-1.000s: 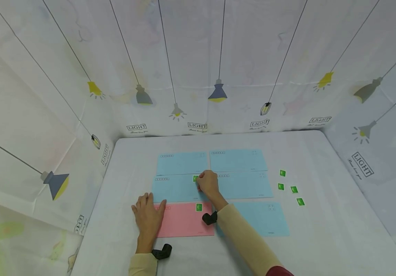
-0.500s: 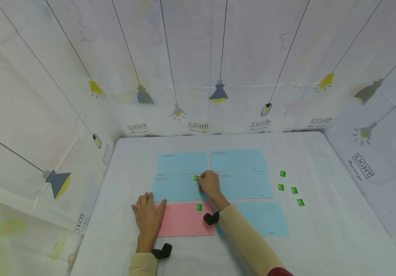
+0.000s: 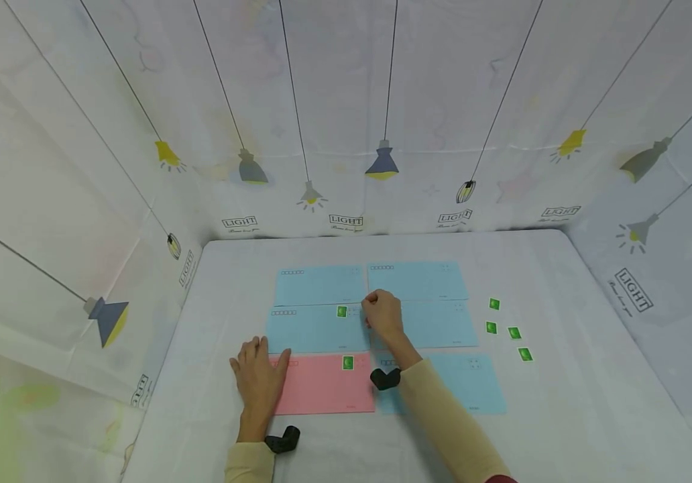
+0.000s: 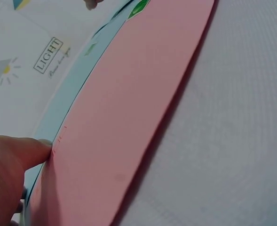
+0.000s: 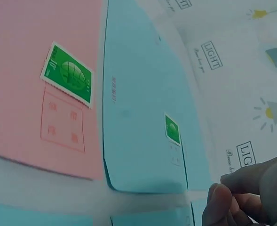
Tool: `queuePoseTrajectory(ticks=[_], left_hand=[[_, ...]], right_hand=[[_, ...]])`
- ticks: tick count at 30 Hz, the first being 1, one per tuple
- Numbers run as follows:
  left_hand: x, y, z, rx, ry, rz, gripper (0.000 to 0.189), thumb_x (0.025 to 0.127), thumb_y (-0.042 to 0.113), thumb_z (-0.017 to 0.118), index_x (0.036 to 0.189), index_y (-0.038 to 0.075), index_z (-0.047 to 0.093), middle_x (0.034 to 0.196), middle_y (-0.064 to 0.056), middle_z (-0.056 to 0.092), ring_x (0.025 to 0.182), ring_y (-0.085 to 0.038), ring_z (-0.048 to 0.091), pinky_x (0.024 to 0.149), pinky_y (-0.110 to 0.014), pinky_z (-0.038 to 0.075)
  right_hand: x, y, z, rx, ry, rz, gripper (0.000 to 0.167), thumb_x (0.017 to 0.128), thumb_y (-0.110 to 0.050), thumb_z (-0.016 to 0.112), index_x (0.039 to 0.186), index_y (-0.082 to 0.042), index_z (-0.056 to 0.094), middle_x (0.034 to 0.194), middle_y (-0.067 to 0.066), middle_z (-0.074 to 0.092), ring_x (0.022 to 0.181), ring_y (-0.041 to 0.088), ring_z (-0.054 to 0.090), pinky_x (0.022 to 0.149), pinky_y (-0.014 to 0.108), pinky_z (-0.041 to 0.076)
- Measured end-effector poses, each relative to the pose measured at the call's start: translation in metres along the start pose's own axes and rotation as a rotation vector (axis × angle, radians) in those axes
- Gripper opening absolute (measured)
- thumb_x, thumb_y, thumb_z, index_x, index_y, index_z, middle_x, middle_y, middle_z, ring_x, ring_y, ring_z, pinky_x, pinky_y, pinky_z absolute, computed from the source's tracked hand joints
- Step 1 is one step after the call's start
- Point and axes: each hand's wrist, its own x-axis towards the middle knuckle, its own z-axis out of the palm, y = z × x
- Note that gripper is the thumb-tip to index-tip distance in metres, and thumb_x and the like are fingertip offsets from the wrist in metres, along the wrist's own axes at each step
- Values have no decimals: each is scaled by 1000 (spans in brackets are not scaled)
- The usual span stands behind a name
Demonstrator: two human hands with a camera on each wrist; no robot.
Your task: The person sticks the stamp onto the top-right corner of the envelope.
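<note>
My left hand [image 3: 258,376] lies with fingers spread at the left end of a pink envelope [image 3: 322,390], its thumb touching the upper edge in the left wrist view. A green postage stamp [image 5: 68,75] sits beside the printed box on the pink envelope. Behind it, a blue envelope [image 3: 306,332] bears another green stamp [image 3: 342,311], left of its printed marks. Just right of that stamp, my right hand [image 3: 383,314] is over the gap between the middle blue envelopes. Its fingers are curled, thumb close to index finger, and no object shows between them.
Two blue envelopes lie in the back row, left [image 3: 320,285] and right [image 3: 417,282]. More blue envelopes sit at middle right [image 3: 439,325] and front right [image 3: 460,386]. Several loose green stamps [image 3: 491,327] lie on the white table [image 3: 575,402] at right. Printed cloth [image 3: 334,87] hangs behind.
My right hand has moved right, away from the stamp on the middle-left blue envelope, uncovering the printed marks beside it. The stamp stays in place, and my left hand has not moved.
</note>
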Motion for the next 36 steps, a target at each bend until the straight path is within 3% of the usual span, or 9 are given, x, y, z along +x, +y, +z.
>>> queuePoseTrajectory(ticks=[11, 19, 24, 32, 36], left_hand=[[2, 2, -6, -10, -11, 1, 69, 92, 43, 70, 138, -6, 54, 143, -27, 52, 137, -46, 42, 113, -72, 22], [2, 3, -8, -20, -34, -26, 70, 92, 42, 70, 139, -6, 53, 144, -27, 51, 138, -45, 42, 114, -72, 20], [2, 2, -5, -29, -17, -13, 69, 91, 42, 70, 139, -6, 54, 143, -27, 52, 136, -45, 42, 114, -71, 21], [1, -1, -1, -28, -13, -4, 70, 92, 42, 70, 139, -6, 53, 144, -27, 51, 137, -44, 41, 113, -70, 21], [2, -1, 1, -33, -9, 0, 70, 92, 42, 70, 139, -6, 53, 143, -27, 51, 137, -44, 41, 113, -70, 21]], right_hand=[[-10, 18, -48, 7, 67, -1, 17, 97, -18, 63, 104, -2, 68, 89, 14, 70, 60, 18, 65, 53, 27, 52], [-23, 32, -80, -111, 117, -27, 26, 98, -29, 62, 103, -5, 70, 90, 12, 69, 69, 19, 61, 61, 29, 46], [-30, 46, -103, -140, 155, 20, 30, 99, -32, 60, 106, -4, 69, 92, 13, 68, 72, 21, 60, 62, 29, 44], [-38, 82, -144, -173, 300, 112, 31, 99, -30, 60, 108, -3, 69, 94, 16, 69, 72, 24, 63, 61, 28, 45], [-42, 97, -163, -154, 317, 173, 35, 101, -31, 57, 113, 0, 68, 98, 19, 69, 72, 22, 64, 58, 25, 47]])
